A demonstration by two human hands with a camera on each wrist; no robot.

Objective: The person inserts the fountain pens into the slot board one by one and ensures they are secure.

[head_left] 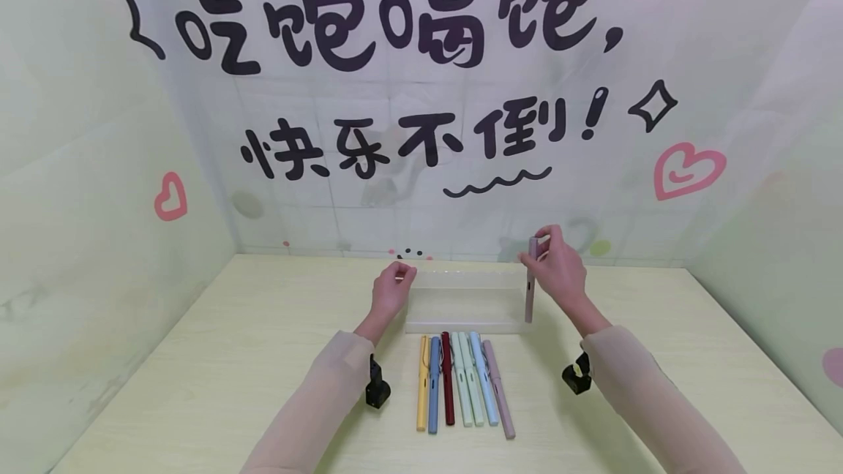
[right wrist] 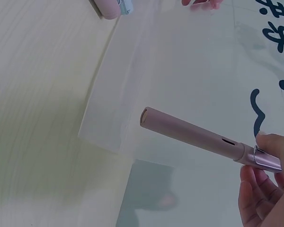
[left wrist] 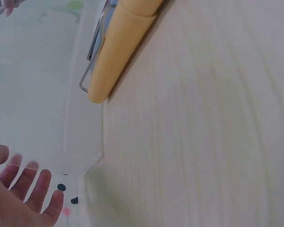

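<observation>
My right hand [head_left: 560, 265] pinches a mauve pen [right wrist: 194, 134] by its clip end, and the pen hangs nearly upright at the right end of a clear plastic box [head_left: 470, 328]. At the box's left end, my left hand [head_left: 391, 287] holds the edge of its raised clear panel. The left wrist view shows the fingers [left wrist: 40, 189] behind that panel and the thumb in front. Below the box lies a row of pens: a yellow pen [head_left: 422, 386], blue pen [head_left: 434, 386], dark red pen [head_left: 448, 382], two mint pens, light blue pen [head_left: 484, 382] and second mauve pen [head_left: 498, 390].
The pale wooden table [head_left: 263, 357] meets a printed cloth backdrop [head_left: 369, 218] just behind the box. Cloth walls also stand on the left and right. A black wrist camera [head_left: 377, 384] sits by the left sleeve, with another black wrist camera [head_left: 577, 375] by the right.
</observation>
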